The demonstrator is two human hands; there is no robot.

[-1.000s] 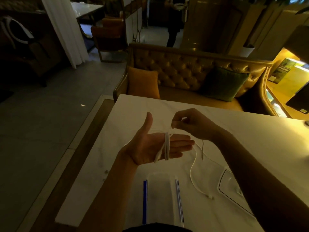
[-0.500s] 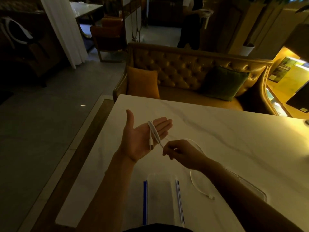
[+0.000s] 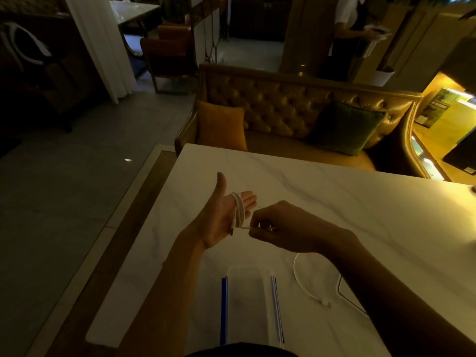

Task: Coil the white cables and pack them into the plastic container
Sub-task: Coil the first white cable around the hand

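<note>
My left hand (image 3: pixel 219 220) is held above the table with the palm up, fingers straight and thumb raised. A white cable (image 3: pixel 239 211) is wound in several turns around its fingers. Just to the right, my right hand (image 3: pixel 280 228) pinches the same cable below the coil. The loose tail (image 3: pixel 298 276) runs under my right wrist and curves over the table to a small connector (image 3: pixel 325 302). A clear plastic container (image 3: pixel 247 300) with blue side clips stands near the front edge, below both hands.
A clear lid (image 3: pixel 343 296) lies right of the container, partly under my right forearm. The white marble table (image 3: pixel 334 197) ends at its left edge beside a tiled floor. A tufted sofa (image 3: pixel 283 109) with cushions stands behind it. A person stands far back.
My right hand circled from above my left fingers down to below them, laying more cable on the coil. The tail on the table has grown shorter.
</note>
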